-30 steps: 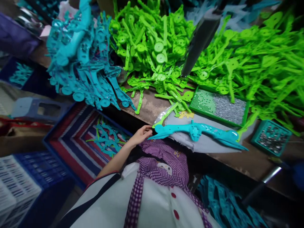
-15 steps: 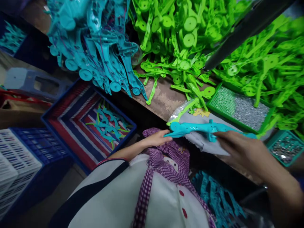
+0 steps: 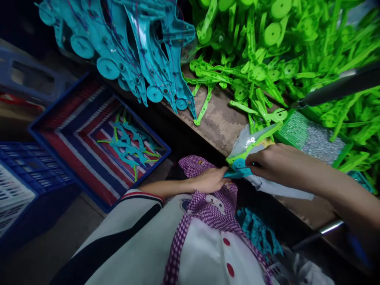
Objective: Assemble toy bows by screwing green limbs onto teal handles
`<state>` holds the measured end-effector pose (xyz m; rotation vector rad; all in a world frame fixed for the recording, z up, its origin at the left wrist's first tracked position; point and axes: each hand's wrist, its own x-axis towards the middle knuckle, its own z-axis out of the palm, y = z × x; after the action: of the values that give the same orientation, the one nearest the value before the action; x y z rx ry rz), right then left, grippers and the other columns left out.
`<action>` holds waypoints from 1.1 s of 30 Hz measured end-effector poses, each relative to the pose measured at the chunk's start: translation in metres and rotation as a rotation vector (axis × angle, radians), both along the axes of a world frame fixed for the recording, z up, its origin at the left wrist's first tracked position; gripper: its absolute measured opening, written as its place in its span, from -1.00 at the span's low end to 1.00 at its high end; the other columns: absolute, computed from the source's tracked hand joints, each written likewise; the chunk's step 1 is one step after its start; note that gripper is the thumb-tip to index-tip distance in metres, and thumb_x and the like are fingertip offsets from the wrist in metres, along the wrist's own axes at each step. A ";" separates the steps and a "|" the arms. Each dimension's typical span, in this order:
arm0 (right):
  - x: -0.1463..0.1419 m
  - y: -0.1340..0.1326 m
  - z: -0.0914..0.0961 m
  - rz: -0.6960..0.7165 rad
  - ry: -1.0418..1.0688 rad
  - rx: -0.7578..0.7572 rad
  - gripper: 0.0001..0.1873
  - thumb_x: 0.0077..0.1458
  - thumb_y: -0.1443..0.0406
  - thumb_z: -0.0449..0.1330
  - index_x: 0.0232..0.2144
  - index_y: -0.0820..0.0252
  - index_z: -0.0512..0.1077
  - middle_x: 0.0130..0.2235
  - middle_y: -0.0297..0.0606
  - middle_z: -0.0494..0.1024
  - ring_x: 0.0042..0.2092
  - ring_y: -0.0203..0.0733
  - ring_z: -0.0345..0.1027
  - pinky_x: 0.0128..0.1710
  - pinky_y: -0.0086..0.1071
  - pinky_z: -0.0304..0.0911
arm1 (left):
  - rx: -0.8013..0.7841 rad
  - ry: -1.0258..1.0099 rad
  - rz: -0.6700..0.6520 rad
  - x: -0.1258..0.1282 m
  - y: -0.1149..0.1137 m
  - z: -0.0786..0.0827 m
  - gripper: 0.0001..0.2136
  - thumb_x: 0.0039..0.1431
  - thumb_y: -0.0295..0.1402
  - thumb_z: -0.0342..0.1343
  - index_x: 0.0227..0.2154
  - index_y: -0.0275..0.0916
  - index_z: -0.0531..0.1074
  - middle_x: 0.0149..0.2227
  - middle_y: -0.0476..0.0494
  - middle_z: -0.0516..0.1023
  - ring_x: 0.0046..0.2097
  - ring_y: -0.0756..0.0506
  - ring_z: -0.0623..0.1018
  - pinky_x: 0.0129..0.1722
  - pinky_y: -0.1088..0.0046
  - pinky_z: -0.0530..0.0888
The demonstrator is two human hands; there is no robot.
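My left hand (image 3: 210,180) is closed on the pointed end of a long turquoise plastic part (image 3: 239,169), held at the bench edge above my lap. At that part's round end lies a bright green plastic lever (image 3: 257,138), overlapping the disc. My right hand (image 3: 268,158) is over the turquoise part, covering most of its length. Its thumb and fingers are pinched together against the round end; whatever is between the fingertips is hidden. A dark rod-like tool (image 3: 335,88) slants in from the right, its tip above the green parts.
Turquoise parts (image 3: 148,59) are stacked at the back left, a heap of green levers (image 3: 267,67) behind the bench (image 3: 216,114). A green tray (image 3: 341,156) holds small beads and metal bits. On my left stands a blue crate (image 3: 68,174) with striped lining and several assembled pieces.
My right hand has moved left along the turquoise part to its round end. The part has turned, and the dark tool sits further right. The camera view has shifted too.
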<state>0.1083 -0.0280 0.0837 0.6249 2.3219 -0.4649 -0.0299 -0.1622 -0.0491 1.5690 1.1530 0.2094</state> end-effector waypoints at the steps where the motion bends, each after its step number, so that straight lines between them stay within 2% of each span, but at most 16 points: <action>1: -0.002 -0.002 0.002 0.006 -0.015 0.009 -0.74 0.17 0.34 0.08 -0.35 0.11 0.60 -0.44 -0.22 0.58 -0.46 -0.20 0.37 -0.47 -0.36 -0.06 | 0.005 0.004 -0.012 -0.001 0.001 0.002 -0.72 0.40 -0.22 -0.08 0.03 -0.26 0.29 -0.11 -0.28 0.62 -0.08 -0.20 0.63 -0.10 0.31 0.51; 7: -0.001 -0.018 0.016 0.010 -0.036 0.047 -0.73 0.20 0.28 0.05 -0.36 0.12 0.57 -0.48 -0.25 0.54 -0.50 -0.25 0.29 -0.47 -0.35 -0.17 | 0.025 0.019 -0.082 -0.001 0.005 0.008 -0.73 0.42 -0.24 -0.10 0.04 -0.28 0.25 -0.14 -0.28 0.62 -0.11 -0.24 0.64 -0.16 0.29 0.53; 10: 0.000 -0.029 0.016 -0.027 -0.086 0.110 -0.71 0.22 0.28 0.04 -0.36 0.18 0.56 -0.50 -0.19 0.53 -0.52 -0.25 0.28 -0.47 -0.34 -0.16 | 0.047 0.039 -0.089 0.001 0.004 0.009 -0.71 0.43 -0.25 -0.12 0.08 -0.31 0.22 -0.09 -0.31 0.61 -0.08 -0.25 0.64 -0.13 0.25 0.54; 16: -0.012 -0.044 0.007 -0.028 -0.260 0.121 -0.68 0.21 0.39 0.01 -0.25 0.20 0.59 -0.39 -0.10 0.60 -0.38 -0.11 0.47 -0.47 -0.35 -0.09 | 0.147 0.040 -0.104 0.012 -0.003 0.010 -0.61 0.43 -0.29 -0.14 0.24 -0.28 0.08 0.08 -0.35 0.53 -0.07 -0.25 0.64 -0.15 0.23 0.56; 19: -0.022 -0.053 0.009 -0.036 -0.316 0.149 -0.68 0.19 0.45 0.01 -0.24 0.26 0.59 -0.32 -0.01 0.62 -0.28 -0.02 0.53 -0.48 -0.35 -0.05 | 0.216 0.023 -0.104 0.016 -0.005 0.008 -0.63 0.40 -0.37 -0.14 0.22 -0.29 0.12 0.13 -0.34 0.49 -0.03 -0.27 0.62 -0.14 0.21 0.56; 22: -0.022 -0.067 0.010 -0.082 -0.329 0.231 -0.64 0.20 0.50 -0.03 -0.19 0.32 0.56 -0.30 0.03 0.62 -0.27 0.00 0.55 -0.51 -0.36 -0.07 | 0.246 0.010 -0.083 0.017 -0.002 0.003 -0.69 0.40 -0.36 -0.14 0.14 -0.30 0.19 0.03 -0.32 0.55 -0.04 -0.26 0.63 -0.15 0.24 0.55; 26: -0.005 -0.086 0.007 -0.132 -0.300 0.348 -0.68 0.23 0.48 -0.03 -0.13 0.31 0.51 -0.37 -0.06 0.60 -0.39 -0.08 0.53 -0.55 -0.35 -0.19 | 0.237 0.012 -0.035 0.018 0.001 -0.003 -0.69 0.45 -0.18 -0.18 0.03 -0.30 0.26 -0.21 -0.25 0.62 -0.19 -0.23 0.65 -0.26 0.30 0.52; 29: 0.011 -0.085 0.005 -0.127 -0.293 0.349 -0.70 0.25 0.42 -0.01 -0.13 0.26 0.51 -0.37 -0.10 0.60 -0.42 -0.11 0.50 -0.53 -0.34 -0.22 | 0.251 0.020 -0.037 0.019 -0.001 -0.003 -0.68 0.45 -0.14 -0.17 0.00 -0.28 0.27 -0.25 -0.20 0.62 -0.24 -0.20 0.65 -0.30 0.34 0.50; 33: 0.019 -0.063 0.010 -0.144 -0.289 0.207 -0.69 0.28 0.27 0.00 -0.18 0.12 0.55 -0.40 -0.17 0.60 -0.42 -0.12 0.45 -0.49 -0.36 -0.15 | 0.278 0.042 -0.049 0.021 -0.007 0.004 -0.68 0.46 -0.18 -0.17 0.09 -0.28 0.23 -0.16 -0.22 0.61 -0.22 -0.17 0.64 -0.33 0.36 0.48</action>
<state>0.1271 -0.0906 0.0942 0.9002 2.0713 -0.1838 -0.0090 -0.1691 -0.0447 1.8511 1.1534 0.3169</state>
